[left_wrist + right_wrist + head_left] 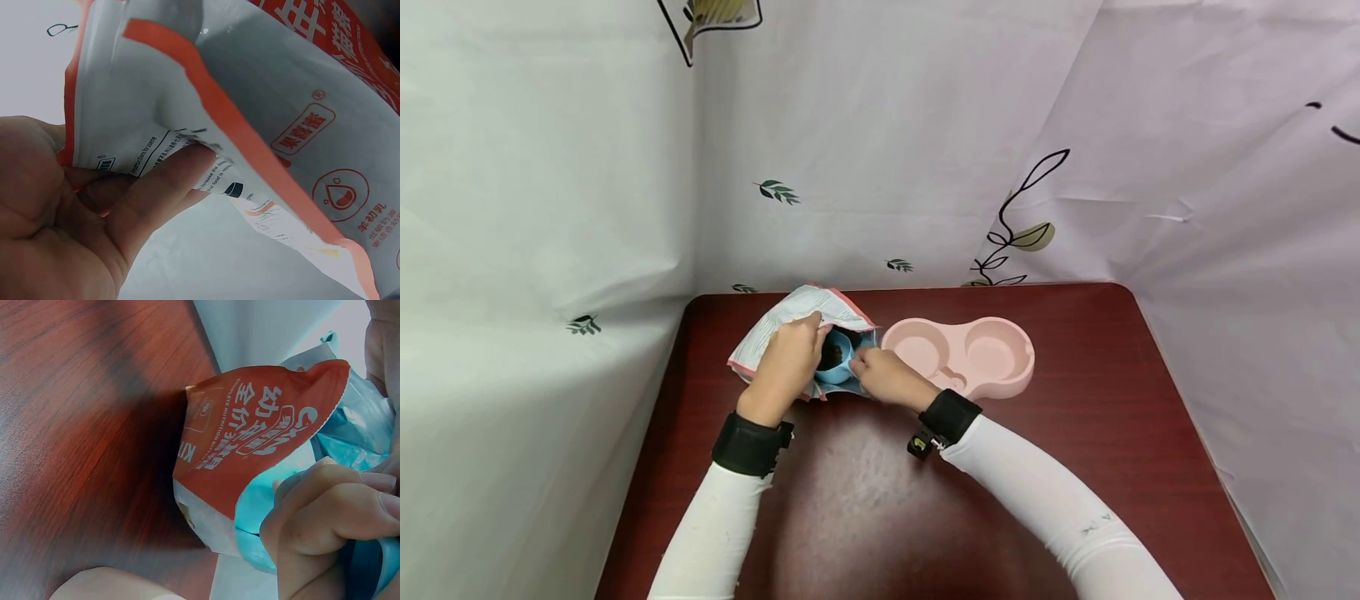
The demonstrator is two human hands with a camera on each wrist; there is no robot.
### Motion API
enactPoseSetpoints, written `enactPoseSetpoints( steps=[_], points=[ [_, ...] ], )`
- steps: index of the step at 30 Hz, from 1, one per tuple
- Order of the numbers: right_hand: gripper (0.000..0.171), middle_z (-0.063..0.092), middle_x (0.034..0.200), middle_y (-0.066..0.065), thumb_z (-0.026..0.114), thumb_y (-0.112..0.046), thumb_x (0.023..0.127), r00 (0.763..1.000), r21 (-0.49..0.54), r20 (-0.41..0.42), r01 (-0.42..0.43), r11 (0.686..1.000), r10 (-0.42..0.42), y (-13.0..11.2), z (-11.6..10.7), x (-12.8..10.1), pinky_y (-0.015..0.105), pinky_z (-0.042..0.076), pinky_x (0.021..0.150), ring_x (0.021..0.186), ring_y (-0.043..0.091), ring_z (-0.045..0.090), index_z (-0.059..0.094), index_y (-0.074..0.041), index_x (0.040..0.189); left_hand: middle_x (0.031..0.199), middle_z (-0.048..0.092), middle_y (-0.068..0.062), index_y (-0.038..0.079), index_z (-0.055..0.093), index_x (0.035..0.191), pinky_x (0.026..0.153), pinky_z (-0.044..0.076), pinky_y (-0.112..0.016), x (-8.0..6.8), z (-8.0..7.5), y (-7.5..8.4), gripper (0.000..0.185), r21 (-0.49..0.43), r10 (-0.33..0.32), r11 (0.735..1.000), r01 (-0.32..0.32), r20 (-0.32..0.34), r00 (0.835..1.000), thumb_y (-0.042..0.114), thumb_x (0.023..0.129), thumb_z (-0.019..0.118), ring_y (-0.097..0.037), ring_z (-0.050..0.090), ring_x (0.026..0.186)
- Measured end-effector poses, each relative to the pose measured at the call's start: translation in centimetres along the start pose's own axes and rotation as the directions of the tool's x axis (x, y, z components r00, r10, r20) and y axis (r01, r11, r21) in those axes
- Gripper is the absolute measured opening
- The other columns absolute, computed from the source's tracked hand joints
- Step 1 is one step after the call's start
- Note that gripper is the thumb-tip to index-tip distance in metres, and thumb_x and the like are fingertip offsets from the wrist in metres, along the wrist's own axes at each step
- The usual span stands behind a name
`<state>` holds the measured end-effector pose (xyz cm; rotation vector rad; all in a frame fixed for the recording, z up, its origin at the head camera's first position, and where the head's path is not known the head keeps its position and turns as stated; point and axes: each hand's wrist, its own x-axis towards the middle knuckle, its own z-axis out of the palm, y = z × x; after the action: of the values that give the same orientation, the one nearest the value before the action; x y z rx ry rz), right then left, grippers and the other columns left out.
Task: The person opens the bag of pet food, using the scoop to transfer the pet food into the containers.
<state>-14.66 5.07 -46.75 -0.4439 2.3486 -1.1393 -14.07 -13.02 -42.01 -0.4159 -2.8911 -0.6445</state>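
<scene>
As hands hold it, bag (250,425) reads "KIT", "果蜜蜜", "NUTRITION".

The far middle of the dark red table (1075,467) is crowded: the pet-food bag (775,333) lies at the back left with its mouth held open by the left hand (784,367), the right hand (887,377) holding a blue scoop (835,362) in that mouth, and the pink double bowl (958,357) sits just beside it to the right. The draped white curtains (880,142) close off the back and both sides right at the table's edges. The near half and the far right corner lie bare, crossed only by the two white sleeves (1045,492).
</scene>
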Motion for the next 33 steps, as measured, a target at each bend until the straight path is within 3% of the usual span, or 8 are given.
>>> enactPoseSetpoints(
  steps=[9, 15, 24, 33],
  points=[
    [0.034, 0.056, 0.064, 0.001, 0.042, -0.023, 0.112, 1.000, 0.063, -0.008, -0.012, 0.998, 0.012, -0.4, -0.9, -1.4, 0.026, 0.041, 0.051, 0.050, 0.012, 0.049, 0.062, 0.000, 0.098, 0.087, 0.071, -0.020, -0.002, 0.066, 0.107, 0.068, 0.059, -0.048, 0.3, -0.6, -0.2, 0.026, 0.001, -0.006, 1.000, 0.006, 0.009, 1.000, 0.021, 0.109, 0.055, -0.038, 0.073, 0.082],
    [0.031, 0.057, 0.065, 0.002, 0.042, -0.023, 0.112, 0.999, 0.021, -0.034, 0.027, 0.999, -0.026, -0.3, -1.5, -2.5, 0.028, 0.040, 0.055, 0.053, 0.013, 0.049, 0.061, -0.005, 0.095, 0.084, 0.070, -0.019, -0.002, 0.066, 0.105, 0.069, 0.059, -0.049, 0.4, -0.9, -0.5, 0.026, -0.009, -0.015, 1.000, 0.015, 0.009, 1.000, 0.021, 0.108, 0.055, -0.038, 0.073, 0.082],
    [0.031, 0.054, 0.064, -0.001, 0.044, -0.021, 0.112, 0.994, -0.022, -0.068, 0.089, 0.996, -0.091, 0.4, -1.9, -3.4, 0.029, 0.039, 0.063, 0.060, 0.014, 0.047, 0.059, -0.005, 0.090, 0.107, 0.075, -0.024, -0.003, 0.068, 0.118, 0.076, 0.060, -0.054, 0.7, -1.2, -0.7, 0.030, -0.009, -0.034, 0.999, 0.035, 0.031, 0.999, 0.023, 0.108, 0.055, -0.041, 0.074, 0.093],
    [0.032, 0.053, 0.064, -0.004, 0.046, -0.022, 0.111, 0.988, -0.022, -0.094, 0.119, 0.993, -0.121, 0.8, -2.9, -4.8, 0.028, 0.042, 0.064, 0.060, 0.012, 0.050, 0.057, -0.013, 0.083, 0.108, 0.075, -0.023, -0.001, 0.068, 0.119, 0.079, 0.059, -0.054, 0.7, -1.3, -1.0, 0.031, -0.012, -0.042, 0.999, 0.042, 0.034, 0.999, 0.024, 0.109, 0.055, -0.040, 0.074, 0.096]
  ],
)
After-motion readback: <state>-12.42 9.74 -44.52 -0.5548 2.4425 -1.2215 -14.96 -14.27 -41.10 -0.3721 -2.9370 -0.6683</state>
